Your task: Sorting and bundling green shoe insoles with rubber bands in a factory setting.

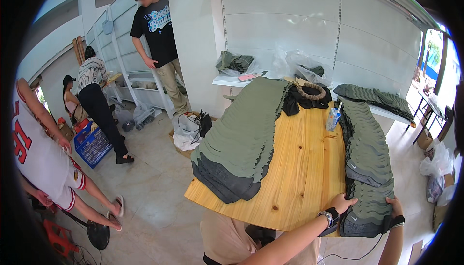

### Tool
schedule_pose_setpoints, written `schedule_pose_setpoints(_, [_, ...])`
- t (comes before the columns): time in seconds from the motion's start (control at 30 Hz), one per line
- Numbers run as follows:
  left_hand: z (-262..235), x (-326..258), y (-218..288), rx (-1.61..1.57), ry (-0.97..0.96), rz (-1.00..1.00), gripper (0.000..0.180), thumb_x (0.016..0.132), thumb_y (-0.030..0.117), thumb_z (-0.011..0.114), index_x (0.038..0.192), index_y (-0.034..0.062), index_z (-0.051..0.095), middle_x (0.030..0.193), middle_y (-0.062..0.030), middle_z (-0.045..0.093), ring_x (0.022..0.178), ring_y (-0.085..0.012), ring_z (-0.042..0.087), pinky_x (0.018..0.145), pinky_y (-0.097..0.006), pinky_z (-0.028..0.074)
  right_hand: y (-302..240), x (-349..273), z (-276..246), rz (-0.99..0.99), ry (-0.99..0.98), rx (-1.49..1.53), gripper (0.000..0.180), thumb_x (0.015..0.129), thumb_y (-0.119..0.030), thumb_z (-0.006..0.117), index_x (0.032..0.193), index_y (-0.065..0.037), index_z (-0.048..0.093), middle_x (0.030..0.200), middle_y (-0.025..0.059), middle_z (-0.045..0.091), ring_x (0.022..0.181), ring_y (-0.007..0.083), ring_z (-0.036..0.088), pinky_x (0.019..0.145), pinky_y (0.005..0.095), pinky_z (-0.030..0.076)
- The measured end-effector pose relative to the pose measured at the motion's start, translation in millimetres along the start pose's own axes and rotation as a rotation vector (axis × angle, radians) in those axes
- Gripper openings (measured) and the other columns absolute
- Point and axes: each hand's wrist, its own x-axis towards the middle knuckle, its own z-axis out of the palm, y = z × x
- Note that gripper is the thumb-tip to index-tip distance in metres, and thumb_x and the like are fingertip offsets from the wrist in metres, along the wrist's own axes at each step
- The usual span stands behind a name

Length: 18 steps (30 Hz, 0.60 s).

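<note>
The stack (369,201) is made of many thin, flat pieces laid over one another in a staggered row, their wavy edges showing as close ripples. Most of it is muted grey-green; the near end is dark, speckled grey, with a small pale mark just above that band. It lies flat along the right side of the bench (304,168), dark end toward the near edge. Its far end runs under the dark end of a similar pile (367,144). The left hand (342,204) touches its left side, the right hand (395,208) its right.
</note>
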Motion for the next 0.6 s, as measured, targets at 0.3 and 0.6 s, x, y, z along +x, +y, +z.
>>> schedule_pose_setpoints(0.3, [-0.2, -0.6, 1.6, 0.007, -0.005, -0.001, 0.058, 0.073, 0.042, 0.071, 0.102, -0.0072, 0.061, 0.097, -0.0181, 0.066, 0.088, -0.0269, 0.064, 0.077, -0.033, 0.048, -0.2, 0.3, -2.1, 0.008, -0.014, 0.010, 0.045, 0.075, -0.004, 0.063, 0.117, 0.003, 0.051, 0.106, 0.0129, 0.062, 0.093, 0.0251, 0.061, 0.087, 0.0367, 0.047])
schedule_pose_setpoints(0.6, [1.6, 1.2, -1.5, 0.033, 0.033, -0.001, 0.059, 0.073, 0.042, 0.071, 0.103, -0.0077, 0.060, 0.098, -0.0185, 0.066, 0.088, -0.0273, 0.064, 0.077, -0.032, 0.048, -1.1, -1.5, 0.8, 0.000, 0.007, 0.000, 0.045, 0.075, -0.005, 0.064, 0.117, 0.004, 0.051, 0.106, 0.0132, 0.062, 0.093, 0.0257, 0.061, 0.088, 0.0368, 0.047])
